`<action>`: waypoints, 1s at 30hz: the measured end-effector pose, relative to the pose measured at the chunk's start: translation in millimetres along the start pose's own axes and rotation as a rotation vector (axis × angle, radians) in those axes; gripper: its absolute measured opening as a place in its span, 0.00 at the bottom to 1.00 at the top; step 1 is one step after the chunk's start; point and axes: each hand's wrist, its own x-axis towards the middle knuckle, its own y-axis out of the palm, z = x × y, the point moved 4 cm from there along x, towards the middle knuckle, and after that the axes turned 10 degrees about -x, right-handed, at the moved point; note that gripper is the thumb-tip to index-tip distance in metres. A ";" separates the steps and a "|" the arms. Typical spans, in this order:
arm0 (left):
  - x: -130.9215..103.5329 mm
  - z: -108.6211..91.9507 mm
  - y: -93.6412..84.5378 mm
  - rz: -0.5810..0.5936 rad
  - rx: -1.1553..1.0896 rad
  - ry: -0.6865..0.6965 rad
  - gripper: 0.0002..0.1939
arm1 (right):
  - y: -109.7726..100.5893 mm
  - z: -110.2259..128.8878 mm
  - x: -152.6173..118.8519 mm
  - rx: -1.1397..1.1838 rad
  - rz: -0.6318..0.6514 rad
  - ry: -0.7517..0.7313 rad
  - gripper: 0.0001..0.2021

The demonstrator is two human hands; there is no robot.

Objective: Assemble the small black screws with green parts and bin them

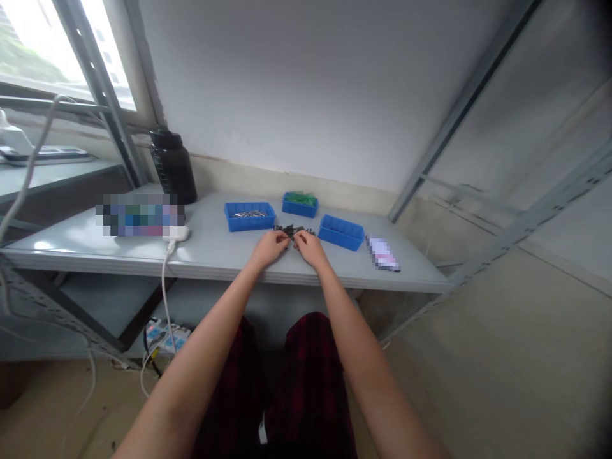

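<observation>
Side by side above the front part of the grey shelf, my left hand (pixel 271 247) and my right hand (pixel 308 247) have their fingers pinched together. Their fingertips almost meet over a small pile of black parts (pixel 289 229). What sits between the fingers is too small to tell. Behind my left hand stands a blue bin (pixel 250 223) with thin shiny metal pieces (pixel 249 215) in it. Another blue bin (pixel 300 209), further back, holds green material (pixel 302 197). To the right of my right hand is a third blue bin (pixel 341 238), with no contents visible.
A phone (pixel 382 253), blurred out, lies on the right of the shelf (pixel 210 245). On the left are a large dark bottle (pixel 173 164), a pixelated item (pixel 141 215) and a white charger (pixel 176 234) with its cable. Metal posts frame both sides; a power strip (pixel 167 336) sits below.
</observation>
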 end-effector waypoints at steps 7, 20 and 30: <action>1.3 3.8 1.2 0.003 -0.008 0.007 0.13 | -1.1 1.6 -1.5 -0.005 0.001 -0.006 0.10; 1.6 3.7 1.1 0.001 -0.002 0.013 0.13 | -1.8 2.5 -2.3 -0.012 0.011 -0.003 0.11; 1.7 3.9 0.8 0.002 0.005 0.015 0.13 | 0.1 0.1 -0.8 -0.018 0.009 -0.016 0.11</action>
